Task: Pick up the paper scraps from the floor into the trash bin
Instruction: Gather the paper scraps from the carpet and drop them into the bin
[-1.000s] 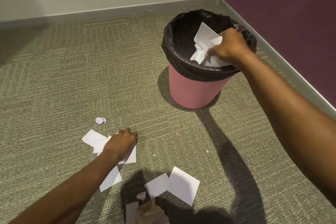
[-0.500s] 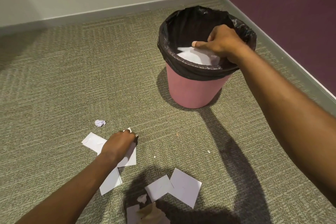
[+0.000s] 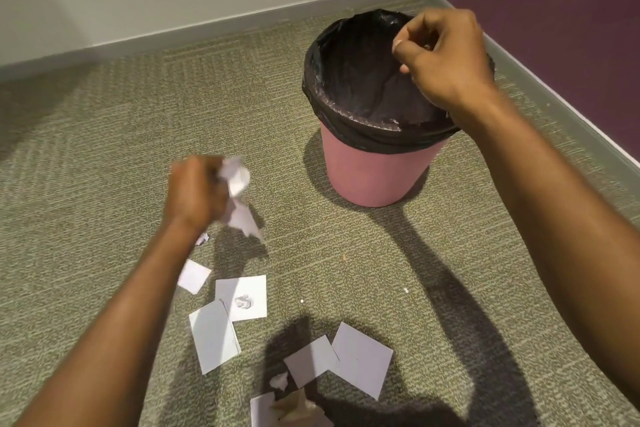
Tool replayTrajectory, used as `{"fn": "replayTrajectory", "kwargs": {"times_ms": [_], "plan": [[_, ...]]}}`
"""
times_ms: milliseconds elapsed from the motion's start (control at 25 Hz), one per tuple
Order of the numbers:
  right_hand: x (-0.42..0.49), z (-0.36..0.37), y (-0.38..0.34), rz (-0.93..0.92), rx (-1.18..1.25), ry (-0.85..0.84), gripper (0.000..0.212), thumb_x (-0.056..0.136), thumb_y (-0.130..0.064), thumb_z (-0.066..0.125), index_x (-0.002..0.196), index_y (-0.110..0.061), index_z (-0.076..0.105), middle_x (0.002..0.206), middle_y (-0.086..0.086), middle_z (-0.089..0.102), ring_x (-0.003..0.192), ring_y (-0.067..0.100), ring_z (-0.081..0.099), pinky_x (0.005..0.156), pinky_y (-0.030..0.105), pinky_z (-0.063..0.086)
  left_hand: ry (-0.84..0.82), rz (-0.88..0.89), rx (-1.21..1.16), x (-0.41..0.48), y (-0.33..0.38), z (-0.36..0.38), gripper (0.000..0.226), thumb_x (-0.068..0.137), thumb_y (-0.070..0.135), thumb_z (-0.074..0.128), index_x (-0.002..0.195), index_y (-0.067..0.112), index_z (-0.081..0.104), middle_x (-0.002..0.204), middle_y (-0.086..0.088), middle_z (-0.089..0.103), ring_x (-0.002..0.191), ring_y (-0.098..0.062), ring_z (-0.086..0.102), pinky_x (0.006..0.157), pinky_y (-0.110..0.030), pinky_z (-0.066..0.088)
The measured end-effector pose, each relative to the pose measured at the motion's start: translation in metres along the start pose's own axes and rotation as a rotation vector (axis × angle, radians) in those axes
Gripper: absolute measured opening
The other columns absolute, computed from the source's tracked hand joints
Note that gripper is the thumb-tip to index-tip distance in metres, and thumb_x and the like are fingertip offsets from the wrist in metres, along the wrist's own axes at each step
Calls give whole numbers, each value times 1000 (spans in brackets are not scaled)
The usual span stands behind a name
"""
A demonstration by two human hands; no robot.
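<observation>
My left hand (image 3: 197, 194) is closed around a crumpled wad of paper (image 3: 237, 184), lifted off the carpet (image 3: 104, 149) and blurred, with loose corners hanging below the fist. My right hand (image 3: 446, 59) hovers over the bin (image 3: 374, 170), fingers curled loosely with nothing visible between them. The bin's black liner (image 3: 346, 80) gapes wide, so the target is generous. To do this step well, I would carry the wad right over the middle of the opening before letting go, since light paper drifts and a release from the side could drop it back on the floor. I would also pull my right arm clear so the two hands do not cross above the rim. Plenty remains: flat scraps (image 3: 214, 336) lie near my left forearm, one (image 3: 242, 296) with a tiny crumpled bit on it, and more sheets (image 3: 360, 357) sit in shadow near the bottom edge. Flat pieces cling to carpet, so I expect to pinch them at a corner.
</observation>
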State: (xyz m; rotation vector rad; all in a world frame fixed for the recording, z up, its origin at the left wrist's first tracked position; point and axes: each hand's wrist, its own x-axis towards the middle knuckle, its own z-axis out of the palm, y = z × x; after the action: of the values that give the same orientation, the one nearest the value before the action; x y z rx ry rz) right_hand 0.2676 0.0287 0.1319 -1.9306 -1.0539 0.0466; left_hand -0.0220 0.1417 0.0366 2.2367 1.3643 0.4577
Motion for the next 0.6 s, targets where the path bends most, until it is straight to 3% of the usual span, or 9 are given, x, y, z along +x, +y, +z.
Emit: {"fn": "replayTrajectory", "kwargs": {"times_ms": [120, 280, 360, 480, 600], "plan": [[-4, -6, 6, 11, 84, 52, 12, 86, -16, 61, 86, -11, 72, 73, -8, 66, 75, 15, 70, 69, 32, 58, 192, 91, -208, 37, 56, -62, 25, 72, -8, 59, 89, 3, 73, 78, -13, 71, 55, -20, 60, 44, -32, 52], [-16, -12, 15, 27, 146, 61, 9, 83, -16, 61, 80, -17, 70, 69, -12, 64, 71, 12, 67, 69, 36, 57, 207, 409, -445, 83, 141, -88, 33, 58, 4, 59, 87, 4, 74, 89, -12, 74, 68, -20, 67, 47, -25, 41], [-23, -14, 17, 10, 150, 45, 9, 83, -16, 62, 79, -19, 69, 69, -12, 64, 70, 12, 66, 70, 37, 57, 202, 443, -397, 102, 179, -65, 34, 64, 3, 64, 96, 6, 74, 98, -7, 74, 80, -16, 70, 50, -25, 49], [-35, -16, 21, -7, 133, 5, 8, 82, -15, 63, 78, -18, 69, 68, -12, 64, 68, 10, 65, 69, 37, 58, 71, 373, -160, 120, 219, -12, 33, 77, 4, 72, 109, 5, 70, 111, -8, 69, 99, -19, 65, 73, -27, 57], [-46, -19, 26, 0, 92, -43, 10, 85, -12, 63, 80, -17, 70, 69, -13, 65, 65, 4, 63, 66, 32, 56, -134, 418, 85, 117, 232, 24, 31, 78, 20, 79, 105, 5, 73, 102, -11, 72, 89, -20, 66, 77, -32, 54]]}}
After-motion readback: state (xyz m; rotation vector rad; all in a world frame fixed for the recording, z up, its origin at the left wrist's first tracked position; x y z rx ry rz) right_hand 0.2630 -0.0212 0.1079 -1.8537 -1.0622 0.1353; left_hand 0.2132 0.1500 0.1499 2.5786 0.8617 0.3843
